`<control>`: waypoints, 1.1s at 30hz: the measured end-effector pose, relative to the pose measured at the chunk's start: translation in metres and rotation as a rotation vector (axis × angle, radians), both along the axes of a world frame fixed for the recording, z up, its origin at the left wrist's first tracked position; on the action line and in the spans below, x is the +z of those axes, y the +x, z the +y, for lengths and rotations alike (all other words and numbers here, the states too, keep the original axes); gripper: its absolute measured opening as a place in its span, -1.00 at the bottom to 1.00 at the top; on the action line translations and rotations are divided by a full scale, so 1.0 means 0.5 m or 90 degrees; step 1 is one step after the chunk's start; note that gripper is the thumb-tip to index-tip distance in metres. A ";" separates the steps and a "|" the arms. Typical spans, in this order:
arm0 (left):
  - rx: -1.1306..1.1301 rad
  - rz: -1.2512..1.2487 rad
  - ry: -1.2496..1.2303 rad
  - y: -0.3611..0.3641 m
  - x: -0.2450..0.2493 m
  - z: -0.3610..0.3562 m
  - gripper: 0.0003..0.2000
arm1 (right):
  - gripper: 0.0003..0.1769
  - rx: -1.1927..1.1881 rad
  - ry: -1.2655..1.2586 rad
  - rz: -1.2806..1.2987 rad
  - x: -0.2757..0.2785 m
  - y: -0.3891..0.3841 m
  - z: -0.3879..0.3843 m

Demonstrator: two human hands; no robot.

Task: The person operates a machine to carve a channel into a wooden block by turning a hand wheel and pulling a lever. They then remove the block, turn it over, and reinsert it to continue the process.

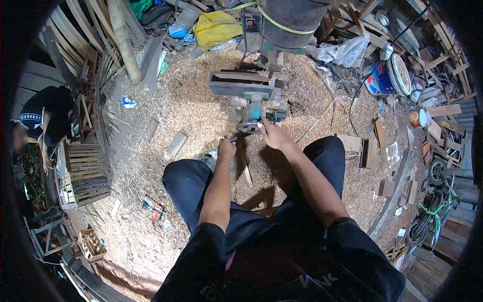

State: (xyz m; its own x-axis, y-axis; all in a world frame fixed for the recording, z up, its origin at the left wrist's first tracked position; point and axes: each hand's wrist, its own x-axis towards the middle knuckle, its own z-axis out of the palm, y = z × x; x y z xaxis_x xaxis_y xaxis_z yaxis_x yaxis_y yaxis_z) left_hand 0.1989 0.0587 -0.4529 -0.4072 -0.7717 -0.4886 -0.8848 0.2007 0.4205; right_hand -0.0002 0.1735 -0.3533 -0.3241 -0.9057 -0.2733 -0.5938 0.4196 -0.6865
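In front of my knees stands a floor machine with a dark cylindrical body (289,25) and a long trough-like wooden piece (240,84) on its table. Below that, a green and grey metal slide carries a round handwheel (249,127). My right hand (275,137) is closed at the handwheel's right side, its fingers on the rim or crank knob. To the left and slightly nearer me, my left hand (226,149) makes a fist around a short dark handle (234,139). Most of that handle is hidden by the fingers.
Wood shavings cover the ground. A loose wood block (177,143) lies left, and a slatted crate (88,173) stands farther left near a person in dark clothes (48,113). At right are a paint bucket (387,75), a cable (352,108), offcuts (369,153) and a small motorbike (427,216).
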 end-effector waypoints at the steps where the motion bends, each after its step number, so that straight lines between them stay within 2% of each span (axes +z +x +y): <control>1: -0.006 0.001 0.012 -0.002 0.002 0.002 -0.62 | -0.43 0.001 0.011 0.002 -0.007 -0.001 -0.001; 2: 0.030 0.035 -0.011 -0.005 0.000 0.009 -0.56 | -0.33 0.031 -0.047 0.032 -0.012 -0.003 0.001; 5: 0.032 0.042 -0.062 -0.009 -0.030 0.013 -0.57 | -0.34 0.027 -0.049 0.032 -0.018 -0.006 0.002; 6: 0.037 0.014 -0.040 -0.008 -0.038 0.001 -0.62 | -0.33 0.031 -0.037 0.045 -0.015 -0.007 0.002; 9: 0.009 0.089 0.091 0.005 -0.032 -0.040 -0.61 | -0.33 0.041 -0.015 0.032 0.001 -0.009 0.003; 10: 0.025 0.060 0.087 0.002 -0.036 -0.043 -0.61 | -0.33 0.048 -0.011 0.024 0.008 -0.008 0.003; 13: 0.067 -0.011 -0.013 -0.018 -0.044 -0.024 -0.63 | -0.32 0.062 -0.001 0.017 0.017 -0.014 -0.001; 14: 0.024 0.009 -0.051 -0.012 -0.033 -0.019 -0.47 | -0.32 0.061 0.003 0.023 0.017 -0.013 -0.001; 17: -0.014 0.000 0.102 -0.013 0.001 -0.048 -0.41 | -0.33 0.067 -0.016 0.028 0.015 -0.016 0.003; 18: -0.010 -0.012 0.160 -0.023 0.055 -0.045 -0.38 | -0.34 0.069 -0.028 0.027 0.014 -0.019 0.005; 20: -0.028 0.022 0.031 -0.028 -0.038 -0.024 -0.41 | -0.37 0.071 -0.041 0.014 0.015 -0.023 0.004; 21: -0.038 0.036 -0.035 -0.025 -0.050 -0.018 -0.42 | -0.39 0.071 -0.048 0.006 0.014 -0.020 0.002; 22: -0.054 0.001 -0.014 -0.022 -0.061 -0.024 -0.42 | -0.41 0.069 -0.066 -0.003 0.013 -0.016 0.001; 24: -0.001 0.018 0.092 -0.017 -0.066 -0.051 -0.44 | -0.44 0.065 -0.099 -0.012 0.019 -0.019 0.000; 25: 0.023 0.029 0.146 -0.022 -0.070 -0.060 -0.44 | -0.42 0.067 -0.050 -0.016 0.023 -0.025 0.001; 26: 0.044 0.014 0.137 -0.030 -0.038 -0.051 -0.48 | -0.40 0.068 0.001 -0.021 0.046 -0.026 0.002; 27: 0.047 0.015 0.064 -0.038 -0.049 -0.033 -0.50 | -0.38 0.069 0.052 -0.029 0.064 -0.025 0.005; 29: 0.053 0.012 -0.089 -0.037 -0.068 -0.007 -0.54 | -0.39 0.066 0.035 -0.038 0.068 -0.023 0.002; 30: 0.020 0.001 0.032 -0.033 -0.065 -0.022 -0.40 | -0.40 0.064 -0.002 -0.033 0.042 -0.025 0.002; 33: 0.040 0.034 0.055 -0.030 -0.067 -0.040 -0.39 | -0.38 0.060 -0.055 0.010 0.013 -0.025 0.005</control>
State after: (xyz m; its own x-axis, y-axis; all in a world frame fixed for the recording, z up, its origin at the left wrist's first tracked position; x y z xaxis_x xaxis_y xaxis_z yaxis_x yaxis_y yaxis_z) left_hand 0.1838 0.0389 -0.4864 -0.3862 -0.7524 -0.5336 -0.8704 0.1057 0.4808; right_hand -0.0126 0.1760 -0.3469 -0.2403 -0.9523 -0.1883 -0.6391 0.3012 -0.7077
